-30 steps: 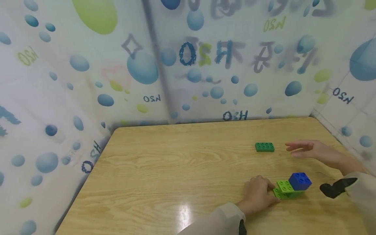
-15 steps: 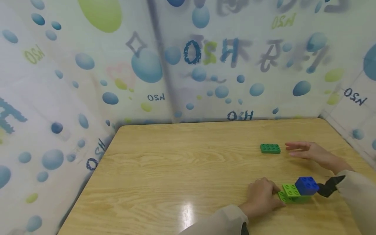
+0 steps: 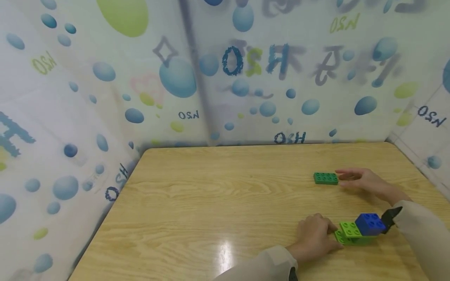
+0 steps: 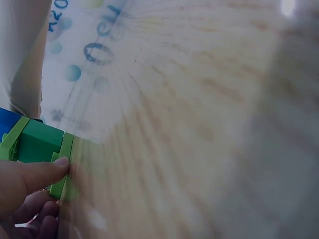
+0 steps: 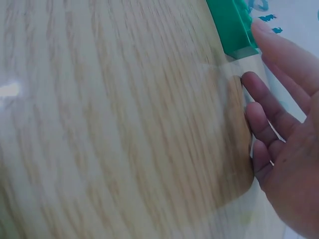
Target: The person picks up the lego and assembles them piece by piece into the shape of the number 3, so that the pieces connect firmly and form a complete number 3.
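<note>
In the head view, a dark green toy building brick [image 3: 325,178] with studs lies toward the right rear of the table. My right hand [image 3: 362,181] reaches in from its right, fingers parted and fingertips right at the brick's end; the right wrist view has the thumb [image 5: 286,50] beside that brick [image 5: 234,30]. Nearer the front stands a stack of building bricks [image 3: 350,230]: a light green base, a green brick, a light green plate and a blue brick [image 3: 370,223] on top. My left hand [image 3: 315,238] pinches the base [image 4: 62,174] between thumb and fingers.
Both stand on a wood-grain table [image 3: 211,195]. A curtain [image 3: 218,78] printed with blue and green drops rises behind the table's rear edge and along its sides. The right sleeve [image 3: 422,230] passes close beside the blue brick.
My right hand has moved left to the end of the dark green brick. The left hand stays on the stack. The head view has shifted slightly.
</note>
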A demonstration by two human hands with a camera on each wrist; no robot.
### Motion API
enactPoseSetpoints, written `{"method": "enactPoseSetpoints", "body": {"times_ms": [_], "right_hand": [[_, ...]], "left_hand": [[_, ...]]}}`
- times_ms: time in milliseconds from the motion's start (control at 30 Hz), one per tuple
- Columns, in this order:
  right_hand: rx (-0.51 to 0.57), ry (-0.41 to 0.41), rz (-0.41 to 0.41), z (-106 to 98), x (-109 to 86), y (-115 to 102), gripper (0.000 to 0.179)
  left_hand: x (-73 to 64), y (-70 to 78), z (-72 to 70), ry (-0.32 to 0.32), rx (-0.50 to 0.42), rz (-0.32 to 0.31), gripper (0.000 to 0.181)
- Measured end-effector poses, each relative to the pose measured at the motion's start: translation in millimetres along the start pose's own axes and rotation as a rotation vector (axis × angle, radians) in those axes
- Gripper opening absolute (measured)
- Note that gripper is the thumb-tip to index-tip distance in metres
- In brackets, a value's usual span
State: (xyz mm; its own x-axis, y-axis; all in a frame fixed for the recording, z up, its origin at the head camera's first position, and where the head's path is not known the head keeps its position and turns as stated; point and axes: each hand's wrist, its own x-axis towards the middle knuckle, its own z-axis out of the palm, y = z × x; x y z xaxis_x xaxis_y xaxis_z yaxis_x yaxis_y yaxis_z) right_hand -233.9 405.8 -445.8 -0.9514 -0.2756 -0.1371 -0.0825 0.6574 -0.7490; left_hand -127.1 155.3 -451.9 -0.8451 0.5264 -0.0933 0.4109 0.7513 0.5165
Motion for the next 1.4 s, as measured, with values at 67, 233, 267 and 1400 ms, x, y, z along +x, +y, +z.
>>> {"method": "enactPoseSetpoints", "body": {"times_ms": [67, 233, 267, 1400], "right_hand": [[-0.003, 0.006, 0.001, 0.8, 1.6, -1.0, 0.06], [-0.029, 0.012, 0.013, 3.3, 4.8, -5.7, 0.062], [-0.035, 0.013, 0.017, 3.9, 5.5, -6.8, 0.063], [-0.052, 0.042, 0.056, 15.1, 11.0, -9.2, 0.062]], "left_hand": [[0.0, -0.2, 0.0, -0.003, -0.001, 0.008, 0.031], [0.0, -0.2, -0.3, 0.0, 0.019, 0.025, 0.03], [0.0, -0.2, -0.5, 0.001, 0.025, 0.025, 0.03], [-2.4, -0.4, -0.6, 0.02, 0.087, 0.034, 0.03]]}}
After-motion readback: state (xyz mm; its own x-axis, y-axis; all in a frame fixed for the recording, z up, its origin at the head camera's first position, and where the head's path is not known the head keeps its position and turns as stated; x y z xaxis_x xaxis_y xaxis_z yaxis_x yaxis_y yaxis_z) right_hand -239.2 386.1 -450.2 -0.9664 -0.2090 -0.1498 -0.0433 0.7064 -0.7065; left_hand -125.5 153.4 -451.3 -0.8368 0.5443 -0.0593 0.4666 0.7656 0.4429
